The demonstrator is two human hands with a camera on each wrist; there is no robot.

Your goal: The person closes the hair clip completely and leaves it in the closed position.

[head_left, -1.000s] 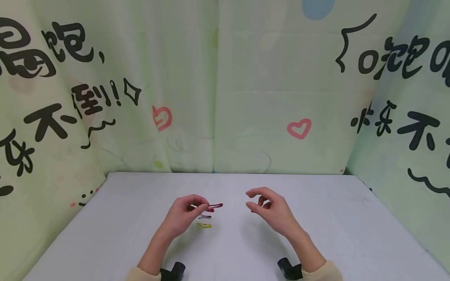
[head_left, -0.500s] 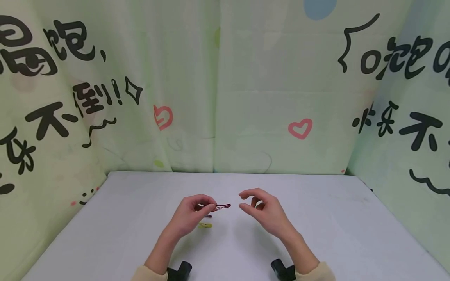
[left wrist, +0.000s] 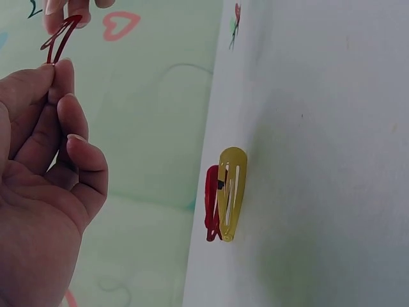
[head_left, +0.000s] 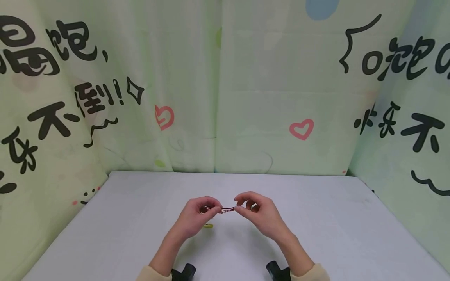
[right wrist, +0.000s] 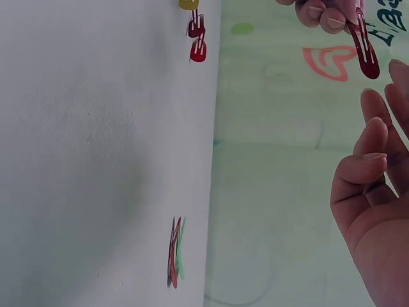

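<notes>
Now both hands, left hand [head_left: 194, 218] and right hand [head_left: 261, 214], fingertips pinched (seemingly) on red hair clip [head_left: 226, 210].

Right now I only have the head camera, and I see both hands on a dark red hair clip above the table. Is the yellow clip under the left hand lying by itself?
Observer: No. The left wrist camera shows a red clip lying right against the yellow clip, partly behind it.
Operator: Anything on the table near the right hand?
Observer: Yes. The right wrist camera shows a small stack of clips, dark red and green, on the table.
Operator: How do the left fingers sit?
Observer: The left hand pinches the hair clip with thumb and forefinger only; its other fingers curl clear of it.
</notes>
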